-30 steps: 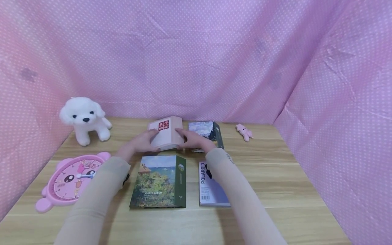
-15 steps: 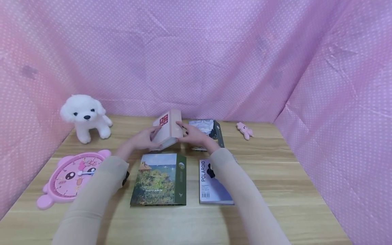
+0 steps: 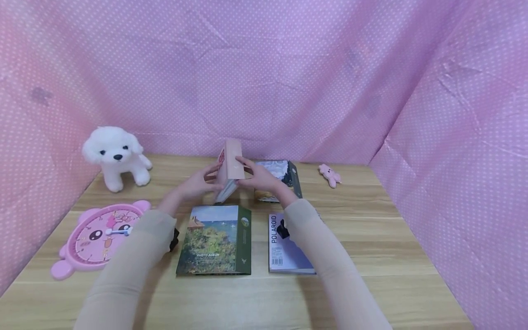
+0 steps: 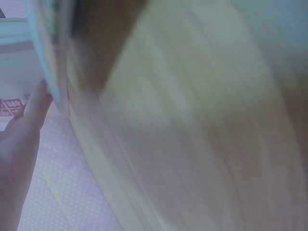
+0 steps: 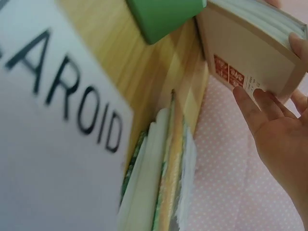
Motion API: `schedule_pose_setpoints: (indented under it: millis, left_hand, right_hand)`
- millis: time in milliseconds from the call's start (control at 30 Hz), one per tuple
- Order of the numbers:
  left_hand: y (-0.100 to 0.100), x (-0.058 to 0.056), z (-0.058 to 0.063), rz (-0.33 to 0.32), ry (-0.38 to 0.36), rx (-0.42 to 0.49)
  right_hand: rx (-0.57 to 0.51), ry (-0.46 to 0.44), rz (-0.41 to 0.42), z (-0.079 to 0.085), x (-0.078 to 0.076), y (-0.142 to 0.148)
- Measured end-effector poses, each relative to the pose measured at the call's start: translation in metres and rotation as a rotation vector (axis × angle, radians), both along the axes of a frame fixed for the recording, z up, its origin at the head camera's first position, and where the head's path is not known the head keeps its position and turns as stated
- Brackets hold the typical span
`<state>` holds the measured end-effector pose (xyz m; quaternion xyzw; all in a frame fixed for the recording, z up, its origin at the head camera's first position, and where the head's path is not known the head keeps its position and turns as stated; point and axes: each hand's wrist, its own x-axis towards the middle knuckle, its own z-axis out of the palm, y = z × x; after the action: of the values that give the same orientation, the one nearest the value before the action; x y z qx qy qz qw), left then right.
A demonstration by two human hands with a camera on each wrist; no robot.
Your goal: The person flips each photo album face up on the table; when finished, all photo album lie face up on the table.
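At the left end of the wood-grain table (image 3: 371,256), here's the round pink plastic clock (image 3: 88,250) with its cartoon face, partly behind the left sleeve (image 3: 144,233), and beyond it the white plush dog (image 3: 119,160), upright and facing this way. Now the left hand (image 3: 195,185), gripping the thick, pale pink book (image 3: 233,160) from its left side, the red printed squares just beyond the fingers. In front lies the green-spined photo album (image 3: 212,240) with a painted seaside cover, flat. The book is up at a steep tilt behind it, spine turned to the right hand (image 3: 261,178), which grips that side; whether its lower edge touches the table, I can't tell. Looks like a two-handed turn or lift is in hand; the next move calls for both grips to stay even, so the pages don't splay. Past that hand, the dark-spined album with a painted grey-and-white cover (image 3: 278,168); nearer, the pale lilac POLAROID album (image 3: 286,254), partly under the right sleeve (image 3: 317,238). Far right, the small pink plush toy (image 3: 329,175). Containers? None that I can make out; what the albums hold inside isn't readable.
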<state>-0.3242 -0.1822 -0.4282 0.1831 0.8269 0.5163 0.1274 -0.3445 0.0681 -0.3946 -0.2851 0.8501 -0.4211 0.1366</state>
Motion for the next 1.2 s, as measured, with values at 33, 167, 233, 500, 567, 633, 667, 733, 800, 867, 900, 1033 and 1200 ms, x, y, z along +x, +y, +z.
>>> schedule_pose_setpoints:
  millis: [33, 167, 233, 500, 567, 633, 667, 733, 800, 867, 900, 1033, 1200]
  left_hand:
    - [0.001, -0.001, 0.0, -0.005, -0.004, 0.029]
    - [0.003, -0.005, 0.005, -0.027, -0.003, 0.122]
    - [0.005, -0.006, 0.009, -0.028, 0.008, 0.142]
    - [0.012, 0.002, 0.032, -0.03, -0.033, 0.252]
    - [0.013, 0.003, 0.037, -0.013, -0.048, 0.273]
    - [0.014, 0.002, 0.04, 0.011, -0.047, 0.272]
    - [0.014, 0.0, 0.039, 0.019, -0.043, 0.268]
    - [0.013, -0.004, 0.035, 0.04, -0.034, 0.262]
    - [0.011, -0.009, 0.031, 0.059, -0.02, 0.259]
    - [0.008, -0.012, 0.028, 0.074, -0.008, 0.258]
    - [0.007, -0.013, 0.027, 0.079, -0.002, 0.254]
    - [0.001, -0.015, 0.024, 0.09, 0.002, 0.24]
    - [-0.009, -0.014, 0.025, 0.065, 0.003, 0.217]
  right_hand:
    - [-0.02, -0.008, -0.002, 0.001, 0.0, -0.001]
    - [-0.089, -0.021, -0.004, 0.005, 0.001, -0.004]
    - [-0.101, -0.02, -0.007, 0.005, 0.001, -0.004]
    - [-0.185, -0.074, 0.02, 0.024, 0.013, -0.004]
    - [-0.185, -0.097, 0.013, 0.027, 0.015, -0.004]
    - [-0.185, -0.105, 0.007, 0.028, 0.015, -0.004]
    - [-0.189, -0.106, 0.001, 0.026, 0.013, -0.004]
    - [-0.197, -0.096, -0.005, 0.019, 0.009, -0.004]
    - [-0.197, -0.076, -0.004, 0.011, 0.004, -0.005]
    - [-0.206, -0.049, 0.012, 0.002, -0.001, -0.007]
    - [-0.211, -0.039, 0.025, -0.002, -0.003, -0.008]
    - [-0.209, -0.039, 0.054, -0.011, -0.004, -0.012]
    - [-0.139, -0.067, 0.067, -0.015, -0.002, -0.014]
